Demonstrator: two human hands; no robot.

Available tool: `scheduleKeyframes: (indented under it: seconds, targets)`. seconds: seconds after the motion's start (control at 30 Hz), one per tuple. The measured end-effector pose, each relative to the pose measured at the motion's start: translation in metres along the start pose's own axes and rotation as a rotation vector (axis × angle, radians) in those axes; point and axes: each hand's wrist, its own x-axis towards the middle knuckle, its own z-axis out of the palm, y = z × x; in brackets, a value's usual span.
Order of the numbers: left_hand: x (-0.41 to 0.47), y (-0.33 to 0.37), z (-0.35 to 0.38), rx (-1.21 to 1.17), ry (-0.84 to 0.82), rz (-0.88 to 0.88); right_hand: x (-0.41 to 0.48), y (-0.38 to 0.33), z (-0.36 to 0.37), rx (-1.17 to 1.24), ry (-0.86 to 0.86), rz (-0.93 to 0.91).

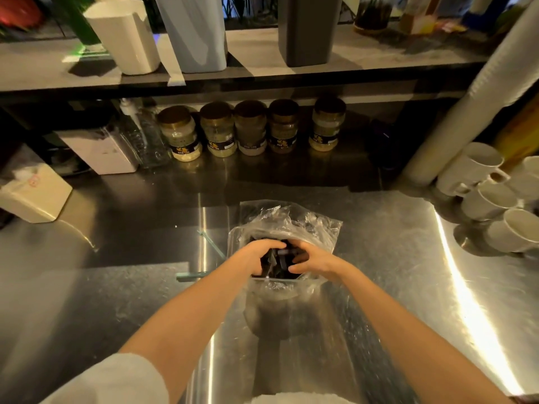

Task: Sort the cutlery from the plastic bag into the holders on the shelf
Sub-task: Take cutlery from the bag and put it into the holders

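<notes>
Low at frame centre, on steel counter [116, 287], left hand [259, 256] and right hand [313, 262] sunk in mouth of clear plastic bag [291, 220], fingers of both curled round dark cutlery [281, 259] inside. Farther up, row of jars [250, 128] under shelf [379, 56]. Along top edge, white holder [125, 36], pale-blue holder [195, 33], dark-grey holder [309, 30].

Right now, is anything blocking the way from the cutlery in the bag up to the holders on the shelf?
Nothing visible does. The left hand and right hand hold the dark cutlery inside the open bag. The three holders stand on the shelf above; the jars sit under it, out of the path.
</notes>
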Motion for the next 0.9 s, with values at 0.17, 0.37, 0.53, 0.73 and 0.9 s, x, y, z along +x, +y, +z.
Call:
scheduleKeyframes:
  seconds: [0.17,0.37,0.53,0.73,0.9]
  targets:
    - [-0.011,0.004,0.004,-0.058,-0.02,0.041,-0.008,-0.012,-0.007,0.017,-0.05,0.002]
    - [-0.026,0.001,0.0,-0.115,-0.082,0.075,-0.016,-0.04,-0.013,-0.119,0.042,0.009]
    - [-0.034,-0.004,-0.011,-0.259,-0.147,0.029,-0.01,-0.053,-0.004,-0.229,0.266,-0.025]
    - [-0.054,-0.008,-0.023,-0.305,-0.217,-0.016,-0.004,-0.058,0.01,-0.273,0.297,-0.043]
    - [-0.065,-0.009,-0.025,-0.167,-0.139,0.039,-0.006,-0.069,0.021,-0.375,0.237,-0.046]
